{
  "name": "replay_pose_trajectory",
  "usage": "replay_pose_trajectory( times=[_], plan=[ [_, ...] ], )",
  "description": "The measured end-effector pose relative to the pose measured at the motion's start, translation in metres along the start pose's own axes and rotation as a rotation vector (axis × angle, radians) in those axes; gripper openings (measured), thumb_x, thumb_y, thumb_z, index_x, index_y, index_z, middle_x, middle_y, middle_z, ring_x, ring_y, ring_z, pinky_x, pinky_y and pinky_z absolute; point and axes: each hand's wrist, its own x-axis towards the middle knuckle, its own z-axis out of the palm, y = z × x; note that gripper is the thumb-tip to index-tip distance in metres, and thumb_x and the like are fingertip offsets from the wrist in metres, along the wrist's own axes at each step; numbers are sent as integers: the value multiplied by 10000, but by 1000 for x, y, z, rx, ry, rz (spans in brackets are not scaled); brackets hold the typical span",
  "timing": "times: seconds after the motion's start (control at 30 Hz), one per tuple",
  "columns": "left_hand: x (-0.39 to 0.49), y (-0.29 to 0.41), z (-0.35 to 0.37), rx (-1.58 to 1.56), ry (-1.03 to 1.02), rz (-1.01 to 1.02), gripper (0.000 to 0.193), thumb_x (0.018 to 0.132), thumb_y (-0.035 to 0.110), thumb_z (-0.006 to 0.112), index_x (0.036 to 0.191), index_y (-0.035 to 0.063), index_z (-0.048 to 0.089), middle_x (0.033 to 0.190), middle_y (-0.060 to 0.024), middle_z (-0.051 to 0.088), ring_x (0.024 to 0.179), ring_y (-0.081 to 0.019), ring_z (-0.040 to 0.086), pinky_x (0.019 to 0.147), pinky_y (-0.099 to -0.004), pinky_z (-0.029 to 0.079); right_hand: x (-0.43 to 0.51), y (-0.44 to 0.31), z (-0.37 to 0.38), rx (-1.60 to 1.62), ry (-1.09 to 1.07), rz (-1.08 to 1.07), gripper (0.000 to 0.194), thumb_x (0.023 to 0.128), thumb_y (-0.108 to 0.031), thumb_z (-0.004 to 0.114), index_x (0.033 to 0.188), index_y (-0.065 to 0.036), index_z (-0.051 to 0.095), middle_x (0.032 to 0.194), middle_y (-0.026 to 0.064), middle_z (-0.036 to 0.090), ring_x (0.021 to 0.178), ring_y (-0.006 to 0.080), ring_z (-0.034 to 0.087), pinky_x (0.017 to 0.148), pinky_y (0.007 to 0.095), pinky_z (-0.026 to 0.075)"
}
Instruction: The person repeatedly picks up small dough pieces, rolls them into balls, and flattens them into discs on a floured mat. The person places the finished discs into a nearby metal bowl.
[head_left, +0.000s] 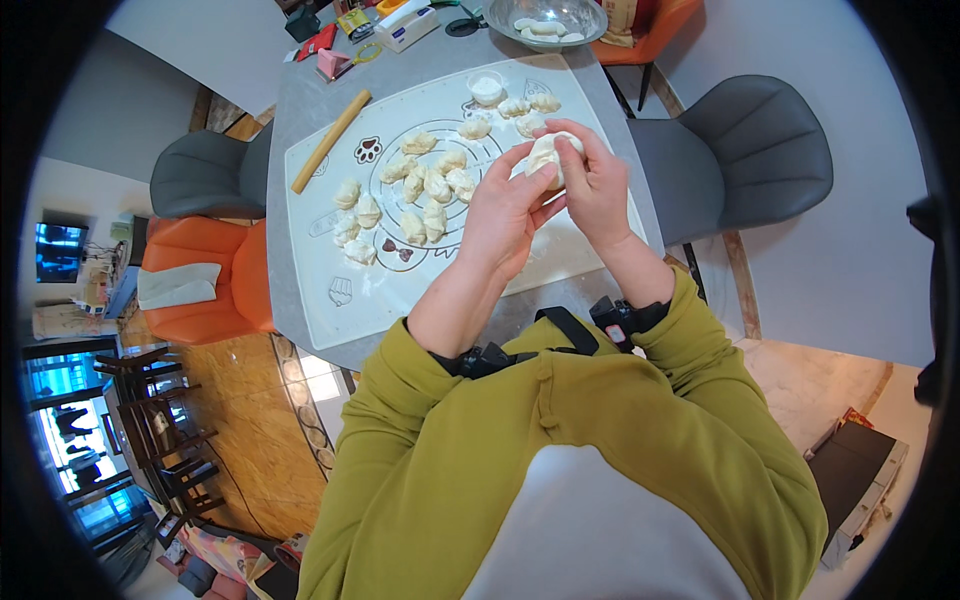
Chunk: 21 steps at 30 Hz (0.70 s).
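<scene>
Above the right part of a white printed pastry mat, my left hand and my right hand hold one piece of white dough between them, with the fingers curled around it and both thumbs on it. To the left of my hands, many small dough pieces lie in a loose group on the mat. A few more dough pieces lie just beyond my hands, near a small tub of white flour. A wooden rolling pin rests slantwise at the mat's upper left.
At the table's far side stand a metal bowl with white dough pieces in it, a tissue pack, a pink object and yellow-handled scissors. Grey chairs flank the table, and an orange chair stands at the left.
</scene>
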Motion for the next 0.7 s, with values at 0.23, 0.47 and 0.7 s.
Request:
replay_pose_trajectory(
  times=[0.23, 0.47, 0.7],
  plan=[
    [9, 9, -21, 227, -113, 56, 399, 968, 90, 653, 1355, 9, 595, 1153, -82, 704, 991, -172, 693, 854, -310, 566, 4, -1, -26, 366, -338, 50, 447, 1019, -125, 559, 1462, -67, 526, 1395, 90, 625, 1083, 127, 654, 954, 286, 499],
    [-10, 6, 3, 819, -68, 515, 410, 948, 62, 651, 1343, -20, 580, 1191, -126, 708, 1000, -173, 691, 835, -302, 552, -7, 6, -18, 21, -181, -99, 385, 997, -57, 584, 1381, -68, 615, 1183, 71, 724, 957, 112, 667, 861, 259, 536],
    [4, 15, -14, 115, -21, 37, 354, 959, 78, 678, 1302, 35, 607, 1160, -101, 701, 1000, -154, 688, 870, -296, 588, -5, 2, -23, 151, -199, -45, 369, 1006, -92, 616, 1374, -75, 630, 1170, 74, 720, 979, 110, 668, 873, 250, 536]
  ],
)
